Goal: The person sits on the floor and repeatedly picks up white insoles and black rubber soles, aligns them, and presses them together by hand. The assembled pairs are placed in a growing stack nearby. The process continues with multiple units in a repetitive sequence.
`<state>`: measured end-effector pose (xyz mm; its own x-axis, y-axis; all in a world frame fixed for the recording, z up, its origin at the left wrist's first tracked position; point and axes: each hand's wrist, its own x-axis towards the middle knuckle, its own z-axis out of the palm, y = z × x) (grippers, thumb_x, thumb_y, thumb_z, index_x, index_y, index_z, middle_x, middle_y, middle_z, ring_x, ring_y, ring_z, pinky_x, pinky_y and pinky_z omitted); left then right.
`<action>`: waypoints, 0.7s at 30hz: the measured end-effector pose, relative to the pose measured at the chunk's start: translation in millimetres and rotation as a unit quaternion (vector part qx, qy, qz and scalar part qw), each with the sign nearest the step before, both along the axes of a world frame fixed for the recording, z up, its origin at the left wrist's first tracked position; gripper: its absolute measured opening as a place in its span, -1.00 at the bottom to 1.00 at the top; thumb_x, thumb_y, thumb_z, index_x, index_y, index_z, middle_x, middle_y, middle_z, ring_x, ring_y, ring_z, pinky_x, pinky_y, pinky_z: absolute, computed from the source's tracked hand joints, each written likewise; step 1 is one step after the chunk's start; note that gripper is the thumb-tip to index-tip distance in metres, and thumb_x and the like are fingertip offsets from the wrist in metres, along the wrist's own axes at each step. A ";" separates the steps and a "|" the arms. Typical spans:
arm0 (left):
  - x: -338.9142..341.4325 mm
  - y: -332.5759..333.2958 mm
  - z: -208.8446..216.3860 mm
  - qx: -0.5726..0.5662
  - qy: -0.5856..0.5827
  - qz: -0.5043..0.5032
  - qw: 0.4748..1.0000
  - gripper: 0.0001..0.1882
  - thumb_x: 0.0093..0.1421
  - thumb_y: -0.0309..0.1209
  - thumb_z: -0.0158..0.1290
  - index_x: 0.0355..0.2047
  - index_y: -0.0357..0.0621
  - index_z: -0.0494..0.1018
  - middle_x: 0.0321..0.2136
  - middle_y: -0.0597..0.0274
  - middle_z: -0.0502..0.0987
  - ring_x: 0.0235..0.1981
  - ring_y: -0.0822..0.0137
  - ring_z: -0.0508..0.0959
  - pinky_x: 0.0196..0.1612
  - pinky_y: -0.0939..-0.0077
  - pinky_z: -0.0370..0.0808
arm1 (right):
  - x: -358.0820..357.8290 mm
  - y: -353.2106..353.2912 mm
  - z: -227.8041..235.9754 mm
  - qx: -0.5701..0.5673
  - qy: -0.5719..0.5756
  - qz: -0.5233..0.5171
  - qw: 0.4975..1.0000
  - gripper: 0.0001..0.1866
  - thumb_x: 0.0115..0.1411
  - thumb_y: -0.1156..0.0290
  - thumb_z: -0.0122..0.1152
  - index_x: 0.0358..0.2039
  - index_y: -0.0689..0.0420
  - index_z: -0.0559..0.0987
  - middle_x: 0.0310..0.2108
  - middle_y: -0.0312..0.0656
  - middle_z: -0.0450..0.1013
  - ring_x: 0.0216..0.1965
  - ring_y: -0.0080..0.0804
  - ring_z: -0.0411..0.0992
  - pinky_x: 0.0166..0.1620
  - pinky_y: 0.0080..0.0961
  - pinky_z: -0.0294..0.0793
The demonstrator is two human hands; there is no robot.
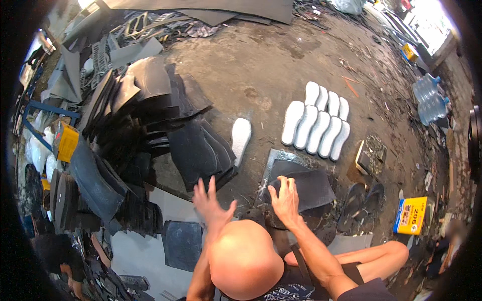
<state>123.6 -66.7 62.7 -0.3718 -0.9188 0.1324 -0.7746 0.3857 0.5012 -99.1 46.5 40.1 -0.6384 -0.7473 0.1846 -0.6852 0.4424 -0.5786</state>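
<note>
My left hand (213, 203), slightly blurred, has its fingers spread at the near edge of a stack of dark rubber sheets (198, 150). I see nothing in its grasp. My right hand (287, 203) rests with bent fingers, thumb apart, at the left part of a black rubber piece (316, 190). That piece lies on a flat, grey-edged block (271, 163) in front of me. Between the stack and the block lies one white shoe sole (241, 138). Farther back, several white soles (317, 133) are lined up in two rows on the ground.
My bent knee (243, 261) rises between my arms. Cut black sheets (95, 180) pile up on the left, near a dark square sheet (182, 246). On the right are a tin (371, 155), dark sandals (359, 203), a yellow box (411, 215) and large clear bottles (431, 100).
</note>
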 end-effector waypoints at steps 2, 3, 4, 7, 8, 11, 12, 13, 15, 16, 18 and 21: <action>-31.6 -19.8 -6.2 -0.009 -0.019 0.066 0.998 0.37 -0.09 -0.10 0.62 0.63 0.00 0.05 0.58 -0.34 0.02 0.56 -0.40 0.09 0.53 -0.27 0.13 | 15.6 -29.4 3.0 -0.022 -0.230 0.029 0.972 -0.51 0.43 0.17 0.37 0.17 0.28 0.55 -0.01 0.13 0.49 -0.01 0.10 0.56 0.08 -0.03 0.57; -33.9 -33.5 -20.1 -0.015 0.017 0.115 0.993 0.44 -0.12 -0.07 0.64 0.65 -0.02 -0.01 0.61 -0.38 -0.06 0.57 -0.43 0.08 0.53 -0.25 0.14 | 23.5 -51.3 3.1 -0.034 -0.303 0.049 0.951 -0.47 0.46 0.16 0.35 0.22 0.31 0.53 0.08 0.16 0.50 0.04 0.07 0.56 0.14 -0.04 0.56; -24.4 -46.3 -41.5 -0.018 0.107 0.191 0.975 0.43 -0.10 -0.06 0.64 0.63 -0.11 -0.01 0.57 -0.45 -0.03 0.53 -0.48 0.11 0.55 -0.16 0.14 | 32.1 -75.7 -5.6 -0.038 -0.314 0.057 0.947 -0.40 0.46 0.09 0.33 0.27 0.32 0.52 0.12 0.18 0.49 0.08 0.08 0.55 0.20 -0.05 0.53; -24.6 -65.7 -72.4 0.230 0.375 0.481 0.758 0.24 0.08 0.03 0.53 0.58 -0.24 0.09 0.49 -0.35 0.20 0.45 -0.23 0.33 0.46 -0.11 0.28 | 18.3 -137.8 -80.8 -0.067 -0.164 0.034 0.984 -0.24 0.48 -0.09 0.29 0.39 0.29 0.47 0.23 0.22 0.49 0.23 0.08 0.51 0.33 -0.09 0.48; -27.1 -73.8 -77.6 0.316 0.413 0.470 0.713 0.18 0.11 0.05 0.51 0.55 -0.24 0.15 0.46 -0.29 0.27 0.44 -0.18 0.36 0.45 -0.11 0.31 | 14.5 -154.5 -91.8 -0.026 -0.241 0.025 0.970 -0.12 0.45 -0.19 0.28 0.40 0.38 0.41 0.29 0.27 0.39 0.33 0.23 0.37 0.44 0.03 0.32; 23.1 -103.7 -80.6 0.441 0.482 0.446 0.612 0.00 0.18 0.08 0.45 0.45 -0.24 0.34 0.36 -0.12 0.45 0.38 -0.05 0.46 0.39 -0.08 0.42 | 81.7 -182.7 -63.6 0.052 -0.208 -0.048 0.975 -0.21 0.39 -0.03 0.34 0.31 0.42 0.40 0.30 0.29 0.24 0.28 0.41 0.27 0.33 0.20 0.39; 25.1 -103.5 -69.3 0.441 0.495 0.419 0.621 -0.07 0.20 0.07 0.44 0.41 -0.22 0.39 0.31 -0.07 0.51 0.36 -0.03 0.48 0.37 -0.06 0.45 | 93.0 -178.3 -51.8 0.053 -0.245 -0.073 0.965 -0.25 0.37 0.04 0.37 0.29 0.41 0.39 0.23 0.29 0.28 0.25 0.35 0.31 0.28 0.17 0.42; 29.8 -105.8 -64.3 0.442 0.507 0.390 0.629 -0.13 0.22 0.07 0.42 0.37 -0.20 0.44 0.27 -0.02 0.56 0.33 -0.01 0.51 0.36 -0.04 0.48 | 102.1 -176.3 -62.9 0.033 -0.232 -0.073 0.969 -0.27 0.40 0.02 0.34 0.26 0.42 0.42 0.19 0.28 0.31 0.25 0.33 0.33 0.27 0.15 0.44; 87.9 -129.4 -71.1 0.393 0.588 0.281 0.649 -0.37 0.31 -0.10 0.39 0.26 -0.17 0.52 0.18 0.09 0.63 0.13 0.10 0.64 0.24 0.06 0.58 | 132.6 -168.8 -42.3 0.045 -0.280 -0.007 0.959 -0.30 0.44 0.02 0.28 0.26 0.42 0.43 0.23 0.30 0.31 0.26 0.33 0.35 0.29 0.14 0.44; 97.4 -130.6 -69.2 0.357 0.528 0.299 0.710 -0.41 0.31 -0.18 0.39 0.24 -0.18 0.52 0.17 0.11 0.63 0.12 0.12 0.64 0.22 0.06 0.59 | 134.0 -165.1 -45.3 -0.006 -0.320 -0.014 0.947 -0.39 0.48 0.02 0.22 0.12 0.43 0.59 0.18 0.32 0.37 0.23 0.35 0.39 0.29 0.15 0.46; 83.9 -126.4 -56.9 0.283 0.421 0.400 0.764 -0.53 0.36 -0.33 0.32 0.21 -0.22 0.50 0.16 0.08 0.62 0.12 0.16 0.63 0.20 0.16 0.55 | 106.7 -155.8 -76.3 0.097 -0.297 0.062 0.948 -0.47 0.48 0.07 0.21 -0.02 0.41 0.67 0.12 0.31 0.42 0.20 0.35 0.41 0.28 0.16 0.47; 140.6 -103.9 -96.7 0.026 0.312 0.427 0.848 -0.63 0.42 -0.43 0.21 0.18 -0.25 0.48 0.11 0.06 0.61 0.09 0.22 0.61 0.17 0.27 0.53 | 88.0 -143.5 -66.2 0.151 -0.212 0.271 0.927 -0.65 0.33 0.31 0.26 -0.03 0.28 0.76 0.11 0.29 0.47 0.18 0.27 0.45 0.27 0.12 0.50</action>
<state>264.2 -170.7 -34.0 0.5595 -0.8288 0.0090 -0.3376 -0.2180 0.9157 -11.1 -97.1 -26.1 -0.1223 -0.9560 -0.2665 -0.5929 0.2857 -0.7529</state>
